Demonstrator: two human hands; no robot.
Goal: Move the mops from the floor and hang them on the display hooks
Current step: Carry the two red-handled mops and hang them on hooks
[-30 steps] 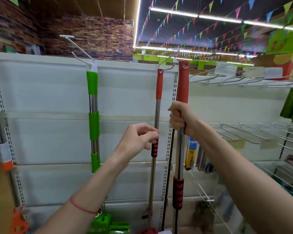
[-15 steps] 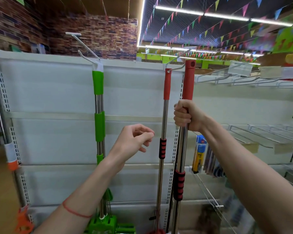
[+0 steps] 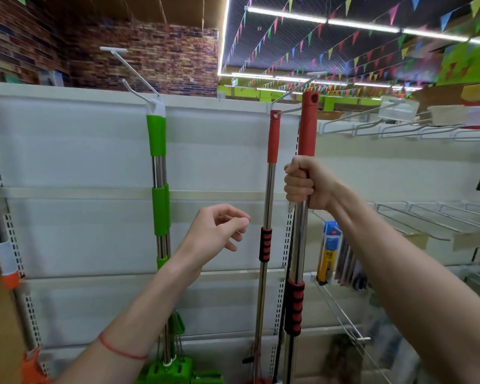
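My right hand grips a red-handled steel mop just below its red top, holding it upright with the top hole level with a wire display hook. Just left of it, a second red-handled mop hangs by its top hole on that hook's lower prong. My left hand hovers with fingers loosely apart, a little left of the hung red mop, touching nothing. Farther left, a green-handled mop hangs from a white hook.
A white shelf back panel stands behind the mops. An orange-tipped pole leans at the far left. Wire hooks and racks stick out on the right, with packaged goods below them.
My left hand let go of the hung red mop and drew back to the left. My right hand raised the other red mop slightly toward the hook.
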